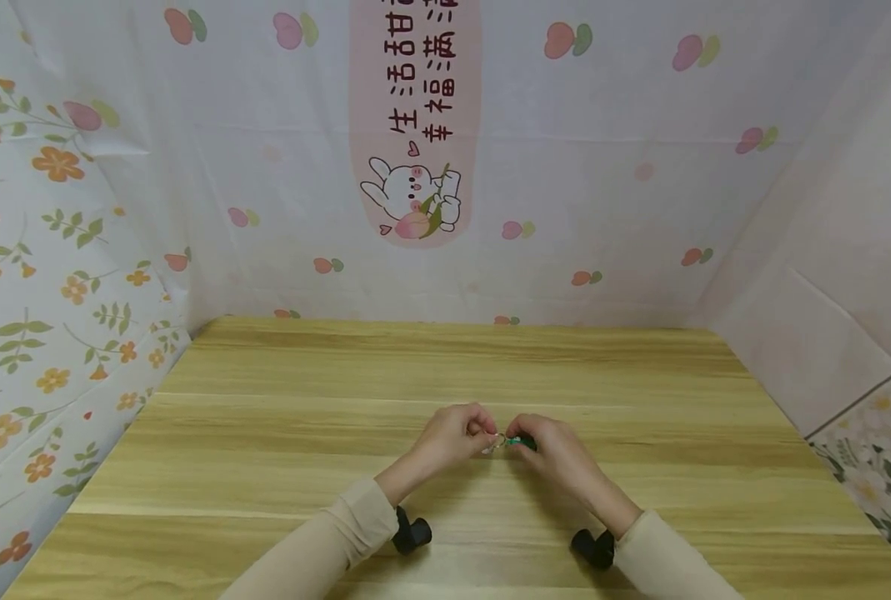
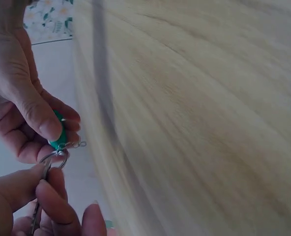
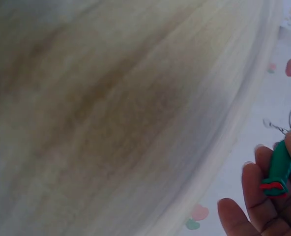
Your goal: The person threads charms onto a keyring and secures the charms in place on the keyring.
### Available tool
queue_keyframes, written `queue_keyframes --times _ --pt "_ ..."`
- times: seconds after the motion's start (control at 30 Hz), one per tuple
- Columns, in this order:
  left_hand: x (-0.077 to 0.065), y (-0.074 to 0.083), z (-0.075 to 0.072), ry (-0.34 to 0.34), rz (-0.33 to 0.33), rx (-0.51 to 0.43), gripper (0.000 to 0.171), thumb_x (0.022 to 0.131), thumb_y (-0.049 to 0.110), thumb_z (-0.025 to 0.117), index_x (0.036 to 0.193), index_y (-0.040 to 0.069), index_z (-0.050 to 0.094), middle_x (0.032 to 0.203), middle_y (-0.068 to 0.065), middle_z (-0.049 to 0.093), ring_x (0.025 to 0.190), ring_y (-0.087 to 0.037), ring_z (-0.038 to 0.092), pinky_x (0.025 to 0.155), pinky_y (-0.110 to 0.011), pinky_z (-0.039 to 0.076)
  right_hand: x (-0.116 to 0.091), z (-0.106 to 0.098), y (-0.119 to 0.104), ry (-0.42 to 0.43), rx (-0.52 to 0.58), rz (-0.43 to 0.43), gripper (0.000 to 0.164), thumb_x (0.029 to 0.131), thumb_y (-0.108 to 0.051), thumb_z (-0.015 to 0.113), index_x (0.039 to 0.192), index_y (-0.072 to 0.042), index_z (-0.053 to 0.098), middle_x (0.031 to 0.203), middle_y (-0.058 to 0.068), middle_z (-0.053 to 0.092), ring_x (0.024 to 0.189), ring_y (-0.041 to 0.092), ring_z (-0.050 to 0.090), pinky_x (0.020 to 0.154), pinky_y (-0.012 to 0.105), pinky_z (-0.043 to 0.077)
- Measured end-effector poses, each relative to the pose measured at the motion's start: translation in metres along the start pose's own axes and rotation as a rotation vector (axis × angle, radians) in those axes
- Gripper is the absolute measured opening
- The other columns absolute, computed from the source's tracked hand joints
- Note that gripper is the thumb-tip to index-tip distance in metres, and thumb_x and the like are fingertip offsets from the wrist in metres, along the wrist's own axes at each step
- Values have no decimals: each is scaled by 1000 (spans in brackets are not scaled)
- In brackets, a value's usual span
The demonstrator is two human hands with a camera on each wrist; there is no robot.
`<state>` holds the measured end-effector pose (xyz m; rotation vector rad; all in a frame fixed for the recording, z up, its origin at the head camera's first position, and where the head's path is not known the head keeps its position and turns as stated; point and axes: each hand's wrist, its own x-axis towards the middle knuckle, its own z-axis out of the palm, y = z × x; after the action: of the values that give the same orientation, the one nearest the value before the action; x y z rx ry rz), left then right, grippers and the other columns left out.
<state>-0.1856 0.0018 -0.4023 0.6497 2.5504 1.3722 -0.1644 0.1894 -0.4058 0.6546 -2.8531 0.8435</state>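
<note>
Both hands meet over the wooden table (image 1: 325,467). My left hand (image 1: 453,432) pinches a key (image 2: 35,216) between thumb and fingers; its narrow notched blade points down in the left wrist view and much of it is hidden. The key hangs on a metal key ring (image 2: 65,160) between the two hands. With thumb and fingers my right hand (image 1: 558,454) holds a green keychain charm (image 3: 280,164), which has a red-edged end. A short thin chain (image 2: 77,144) sticks out beside the ring, where it joins the charm.
Black wrist camera mounts (image 1: 412,533) sit under both forearms, near the table surface. Behind the table hangs a white cloth (image 1: 603,167) printed with fruit and a rabbit. A floral cloth (image 1: 55,275) closes off the left side, and pale cloth (image 1: 828,275) the right.
</note>
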Motion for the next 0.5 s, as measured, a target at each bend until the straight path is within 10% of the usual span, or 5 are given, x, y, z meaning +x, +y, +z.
queue_keyframes --times 0.5 --pt "-5 -13 6 -76 -15 124 5 79 7 72 76 8 68 66 2 66 56 0 48 54 -17 37 -6 7 4 -79 -184 -150 18 72 -5 77 74 -14 62 73 -5 57 69 8 49 60 22 40"
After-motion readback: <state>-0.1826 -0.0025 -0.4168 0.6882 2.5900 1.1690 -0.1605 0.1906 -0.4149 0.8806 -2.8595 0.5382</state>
